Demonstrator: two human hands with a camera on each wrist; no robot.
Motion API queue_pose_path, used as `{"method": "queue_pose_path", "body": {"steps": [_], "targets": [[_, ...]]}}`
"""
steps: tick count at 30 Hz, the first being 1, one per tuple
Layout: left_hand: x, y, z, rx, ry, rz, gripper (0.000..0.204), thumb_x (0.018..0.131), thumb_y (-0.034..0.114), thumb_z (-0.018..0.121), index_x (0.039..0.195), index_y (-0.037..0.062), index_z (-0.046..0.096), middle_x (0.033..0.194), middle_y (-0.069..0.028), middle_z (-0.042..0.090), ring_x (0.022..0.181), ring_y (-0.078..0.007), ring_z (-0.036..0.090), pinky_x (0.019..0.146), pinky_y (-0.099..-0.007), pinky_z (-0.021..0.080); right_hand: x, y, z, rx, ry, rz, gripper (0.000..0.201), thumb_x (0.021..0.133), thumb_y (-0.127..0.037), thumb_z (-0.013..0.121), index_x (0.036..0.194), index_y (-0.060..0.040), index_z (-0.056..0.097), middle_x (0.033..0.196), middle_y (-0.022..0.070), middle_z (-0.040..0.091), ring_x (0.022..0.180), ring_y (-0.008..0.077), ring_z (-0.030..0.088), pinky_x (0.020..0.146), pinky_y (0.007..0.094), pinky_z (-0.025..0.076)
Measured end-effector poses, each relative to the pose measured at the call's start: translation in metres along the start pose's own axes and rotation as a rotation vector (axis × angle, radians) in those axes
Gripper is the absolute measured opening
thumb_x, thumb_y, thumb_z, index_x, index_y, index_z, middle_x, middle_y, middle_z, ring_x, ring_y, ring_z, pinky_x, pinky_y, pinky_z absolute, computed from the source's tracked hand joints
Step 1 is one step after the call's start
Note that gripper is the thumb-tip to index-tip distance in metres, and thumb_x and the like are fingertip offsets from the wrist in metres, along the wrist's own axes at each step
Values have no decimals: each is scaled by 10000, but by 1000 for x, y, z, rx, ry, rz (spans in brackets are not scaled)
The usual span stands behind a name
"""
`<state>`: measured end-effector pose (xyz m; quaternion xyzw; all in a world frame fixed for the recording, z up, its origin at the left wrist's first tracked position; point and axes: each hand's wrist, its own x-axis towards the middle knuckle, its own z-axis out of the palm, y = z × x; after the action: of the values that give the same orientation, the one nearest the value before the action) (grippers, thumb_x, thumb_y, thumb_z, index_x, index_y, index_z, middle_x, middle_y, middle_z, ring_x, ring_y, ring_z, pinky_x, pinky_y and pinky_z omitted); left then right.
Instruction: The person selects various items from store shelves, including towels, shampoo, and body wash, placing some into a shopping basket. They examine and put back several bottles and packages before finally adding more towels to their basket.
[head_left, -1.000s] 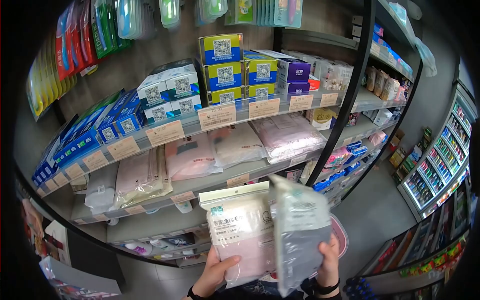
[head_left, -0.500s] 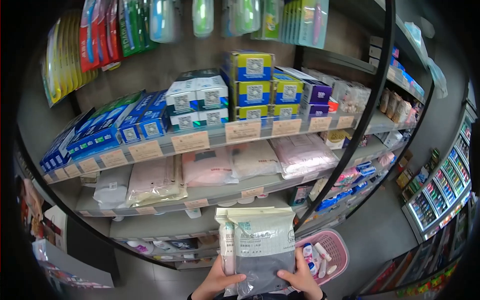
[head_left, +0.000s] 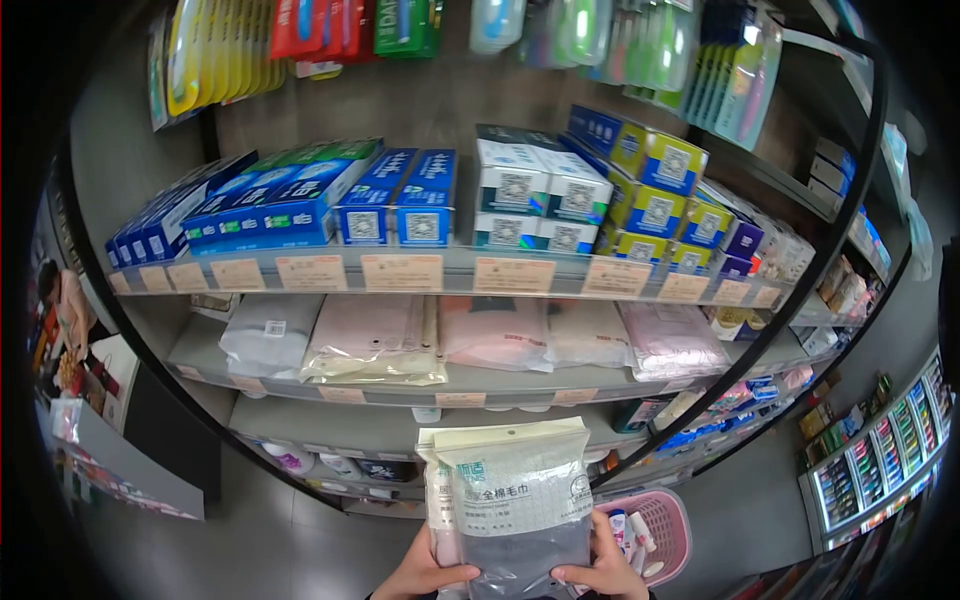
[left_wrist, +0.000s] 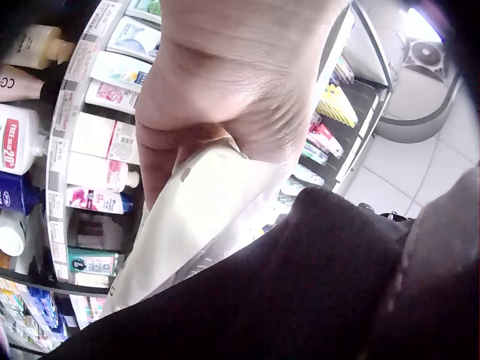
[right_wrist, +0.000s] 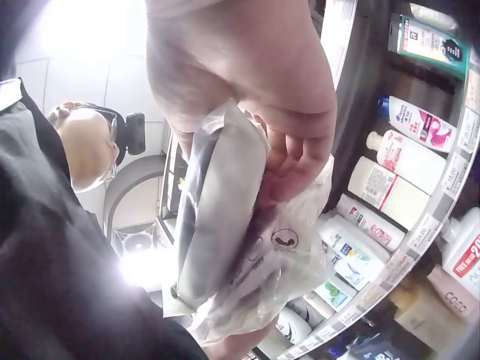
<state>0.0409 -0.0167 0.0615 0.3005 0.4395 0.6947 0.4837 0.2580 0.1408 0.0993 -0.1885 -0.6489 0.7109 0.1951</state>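
Note:
Two flat plastic packs of towels are held upright, one behind the other, at the bottom middle of the head view. The grey towel pack [head_left: 525, 510] is in front, and a strip of the pink towel pack [head_left: 438, 490] shows along its left side. My left hand [head_left: 425, 572] grips the left edge, its thumb at the front pack's lower corner. At the right edge my right hand [head_left: 610, 568] holds on, thumb across the front. In the left wrist view, the left hand [left_wrist: 225, 97] covers part of a pale pack [left_wrist: 187, 217]. The right wrist view shows fingers curled behind the grey pack [right_wrist: 225, 202].
A pink basket [head_left: 683, 535] with several bottles stands on the floor at right. Ahead, a shelf carries toothpaste boxes [head_left: 285, 205], with bagged towels [head_left: 495, 330] one level lower. Toothbrush packs [head_left: 225, 55] hang above. A dark shelf post [head_left: 800, 280] rises at right.
The two packs, apart a second ago, now lie together, grey in front of pink. The right hand has drawn in toward the left. The head view has turned left.

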Motion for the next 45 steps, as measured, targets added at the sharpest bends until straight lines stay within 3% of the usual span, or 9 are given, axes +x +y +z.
{"method": "queue_pose_path", "body": {"steps": [7,13,25,27,29,32,35,41,45], "targets": [[-21,-7,-32,-133,52,-11,802,762,140,747,1386,-30,272,1321,-111,462,1222,-202,447,1016,-356,367,20,3,10,220,8,-4,893,682,50,767,1413,-11,257,1360,119,421,1228,201,438,1022,343,351],[-31,10,-40,-160,42,7,724,794,93,694,1382,-27,289,1319,-119,475,1221,-200,452,1020,-353,363,55,-60,23,247,315,-265,995,601,-187,836,1402,21,284,1268,102,511,1150,206,508,979,325,398],[-62,42,-69,-124,145,83,587,823,54,633,1344,-39,380,1277,-108,506,1194,-193,456,1016,-327,343,200,-134,85,184,157,-353,652,828,-24,634,1392,49,315,1320,130,479,1119,185,525,956,303,408],[-69,40,-78,-97,125,70,629,826,55,629,1374,-39,335,1315,-114,476,1232,-201,425,1042,-334,318,226,-137,99,57,48,-403,630,815,-38,661,1361,45,358,1322,126,480,1115,177,522,971,306,390],[-78,41,-84,-84,190,95,624,821,47,633,1368,-40,345,1314,-116,479,1225,-198,432,1036,-332,327,242,-136,118,-77,160,-465,553,800,-42,679,1289,43,435,1264,116,518,1092,171,519,955,296,382],[-89,41,-93,-106,233,70,639,814,35,639,1373,-37,338,1321,-119,474,1232,-202,428,1040,-334,325,261,-133,130,-366,260,-520,361,784,-65,688,1109,36,567,947,28,600,805,117,506,729,258,410],[-97,45,-98,-167,243,51,661,800,29,652,1376,-36,335,1331,-117,465,1245,-210,418,1042,-334,327,276,-131,130,-506,266,-438,331,783,-77,684,1080,31,587,892,10,596,737,102,482,676,259,405],[-92,50,-109,-182,245,35,722,800,93,685,1380,-38,275,1309,-143,486,1190,-203,475,1009,-345,368,282,-129,123,-331,153,-421,350,790,-109,687,1095,24,579,914,54,604,839,122,552,764,282,446],[-88,61,-106,-243,298,13,726,794,118,691,1375,-34,284,1303,-144,489,1171,-209,490,999,-343,378,252,-128,132,-514,372,-471,302,841,-103,658,1100,3,542,853,22,561,767,103,529,697,241,431]]}}
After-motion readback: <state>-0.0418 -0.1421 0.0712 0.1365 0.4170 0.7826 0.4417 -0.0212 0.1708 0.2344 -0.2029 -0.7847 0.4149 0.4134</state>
